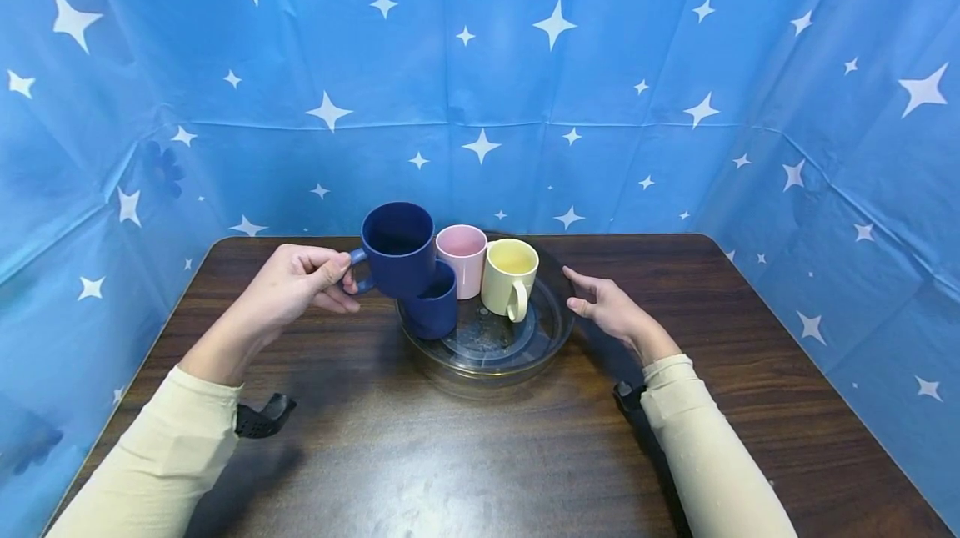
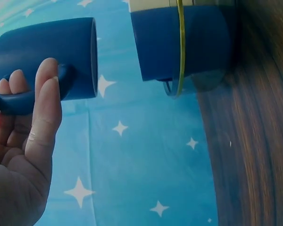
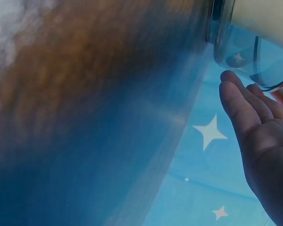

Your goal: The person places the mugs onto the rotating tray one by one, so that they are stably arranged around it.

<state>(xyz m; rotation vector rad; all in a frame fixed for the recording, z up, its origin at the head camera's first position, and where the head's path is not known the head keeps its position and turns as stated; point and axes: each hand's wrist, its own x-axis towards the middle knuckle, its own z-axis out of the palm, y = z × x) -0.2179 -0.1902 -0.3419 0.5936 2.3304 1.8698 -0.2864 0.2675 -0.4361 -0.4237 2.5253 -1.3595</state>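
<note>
My left hand [image 1: 303, 279] grips a dark blue mug [image 1: 398, 258] by its handle, holding it raised over the left side of a round clear glass dish [image 1: 487, 369]. In the left wrist view, fingers curl around the handle of this mug [image 2: 47, 49]. Inside the dish stand a second blue mug [image 1: 433, 317], partly hidden behind the raised one, a pink mug [image 1: 467, 258] and a pale yellow mug [image 1: 504, 284] with its handle toward me. My right hand [image 1: 615, 311], fingers extended, is at the dish's right rim; whether it touches the glass I cannot tell.
The dish sits toward the back of a dark wood-grain table [image 1: 360, 446]. A blue curtain [image 1: 510, 87] with white stars surrounds the table's back and sides. Black wrist straps [image 1: 264, 417] show at both sleeves.
</note>
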